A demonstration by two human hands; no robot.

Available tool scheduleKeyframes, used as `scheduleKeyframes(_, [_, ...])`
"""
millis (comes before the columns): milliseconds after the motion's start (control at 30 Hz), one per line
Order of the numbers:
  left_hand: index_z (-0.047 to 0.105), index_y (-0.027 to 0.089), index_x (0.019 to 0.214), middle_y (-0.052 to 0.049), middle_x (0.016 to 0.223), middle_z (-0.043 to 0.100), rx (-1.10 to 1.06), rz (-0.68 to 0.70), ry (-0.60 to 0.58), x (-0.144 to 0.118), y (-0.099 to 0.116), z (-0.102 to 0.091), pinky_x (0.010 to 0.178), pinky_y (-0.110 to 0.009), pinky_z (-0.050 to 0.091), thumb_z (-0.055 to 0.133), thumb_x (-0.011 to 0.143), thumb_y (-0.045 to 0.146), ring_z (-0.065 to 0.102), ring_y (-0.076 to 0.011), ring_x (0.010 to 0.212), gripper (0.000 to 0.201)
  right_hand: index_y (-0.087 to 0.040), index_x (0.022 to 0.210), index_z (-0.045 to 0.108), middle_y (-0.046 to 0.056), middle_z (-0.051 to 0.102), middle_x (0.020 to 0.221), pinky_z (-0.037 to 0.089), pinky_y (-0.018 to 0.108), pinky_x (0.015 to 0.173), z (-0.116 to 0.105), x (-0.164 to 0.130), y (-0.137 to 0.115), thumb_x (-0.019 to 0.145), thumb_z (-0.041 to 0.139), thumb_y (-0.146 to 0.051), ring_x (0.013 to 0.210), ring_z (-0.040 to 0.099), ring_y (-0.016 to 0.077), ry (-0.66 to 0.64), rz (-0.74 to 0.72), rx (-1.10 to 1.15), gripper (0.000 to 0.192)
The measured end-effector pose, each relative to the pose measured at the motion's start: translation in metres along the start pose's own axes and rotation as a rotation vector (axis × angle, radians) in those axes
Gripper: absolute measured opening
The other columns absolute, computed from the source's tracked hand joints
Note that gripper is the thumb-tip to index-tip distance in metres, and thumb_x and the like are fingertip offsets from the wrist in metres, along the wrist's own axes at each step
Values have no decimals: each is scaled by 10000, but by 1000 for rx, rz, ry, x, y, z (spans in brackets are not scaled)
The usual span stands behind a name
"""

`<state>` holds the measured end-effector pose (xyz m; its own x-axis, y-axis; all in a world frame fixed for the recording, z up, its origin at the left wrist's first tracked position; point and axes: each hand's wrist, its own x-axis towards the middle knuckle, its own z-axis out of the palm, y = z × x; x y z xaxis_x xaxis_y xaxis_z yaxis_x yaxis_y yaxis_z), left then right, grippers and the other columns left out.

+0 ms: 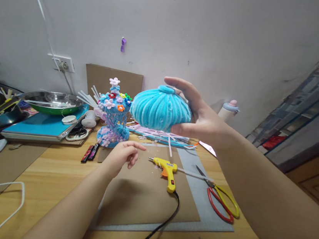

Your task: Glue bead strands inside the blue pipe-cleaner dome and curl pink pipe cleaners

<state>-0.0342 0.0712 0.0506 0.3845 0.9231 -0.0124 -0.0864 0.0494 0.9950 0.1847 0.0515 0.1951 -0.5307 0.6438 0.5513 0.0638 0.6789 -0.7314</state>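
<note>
My right hand (203, 115) grips a light-blue, ribbed dome of fuzzy pipe cleaners (162, 110) by its right side, thumb below and fingers over the top. A small round knob caps the dome, which is held up above the table. Lower and to the left, my left hand (127, 156) is empty, its index finger stretched out and the others loosely curled. Just right of that fingertip, a yellow glue gun (167, 171) lies on a brown cardboard sheet (137, 206). A blue and pink pipe-cleaner carousel-like piece (114, 118) decorated with flowers stands behind my left hand.
Scissors (222, 201) with red and yellow handles lie on the grey mat (213, 223) at right. Behind are pipe cleaner strips (163, 135). A metal pan (53, 102) rests on blue books (36, 124) at left. A black cord (157, 228) trails toward the front edge.
</note>
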Motion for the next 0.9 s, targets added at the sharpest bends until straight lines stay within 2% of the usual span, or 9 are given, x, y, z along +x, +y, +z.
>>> scheduleKeyframes(133, [615,158,1085,-31,838,680,-44,138,162,-1,4,-8,628,-228,432,560,728,187,621,-154,779,362,-330,1311,441,6,471,1382,443,433,997,3,-5,1,637,776,-362,1287,439,277,47,18,45,753])
scheduleKeyframes(200, [580,187,1183,-66,1109,657,-67,197,175,-3,9,-8,791,-259,433,561,758,220,574,-197,1060,427,-319,1313,440,11,476,1387,438,437,1005,6,-8,5,626,780,-387,1289,443,280,59,12,114,769])
scheduleKeyframes(267, [562,207,1224,-74,1232,612,-97,229,157,-6,15,-6,886,-295,407,542,794,262,513,-222,1180,433,-326,1311,438,1,487,1386,442,445,996,12,-14,12,588,789,-429,1268,473,287,64,7,231,810])
scheduleKeyframes(333, [562,218,1227,-75,1261,601,-129,237,134,-9,20,-4,924,-320,392,526,819,285,499,-233,1207,416,-351,1310,435,-17,492,1391,449,463,982,21,-23,21,581,764,-485,1257,492,291,96,24,407,811])
scheduleKeyframes(467, [588,212,1191,-81,1224,623,-171,210,110,-17,23,-1,944,-348,391,533,828,294,506,-251,1201,377,-336,1259,507,28,529,1379,436,551,963,52,-44,36,751,479,-677,1236,520,305,252,173,930,613])
scheduleKeyframes(533, [600,217,1168,-76,1200,637,-181,183,100,-23,22,2,933,-349,405,544,826,298,523,-252,1179,355,-298,1265,520,69,554,1356,404,593,973,71,-55,40,771,338,-766,1203,542,335,302,357,1147,705])
scheduleKeyframes(633, [589,234,1179,-72,1204,640,-188,116,66,-33,18,6,888,-347,441,511,860,355,560,-252,1129,350,-264,1245,541,73,598,1306,412,558,976,98,-72,48,807,346,-743,1129,599,304,328,584,1390,677])
scheduleKeyframes(767, [536,274,1254,-57,1296,596,-121,-22,49,-45,9,6,880,-358,459,401,908,491,552,-263,1152,430,-194,1245,540,105,688,1145,428,485,981,127,-93,62,844,357,-710,1016,664,266,369,842,1575,679])
scheduleKeyframes(900, [574,283,1233,-51,1294,606,95,-195,84,-50,-9,-5,854,-361,478,472,872,525,547,-282,1163,446,-126,1232,550,129,723,1021,484,406,911,141,-110,75,882,290,-692,889,709,242,301,1073,1595,714])
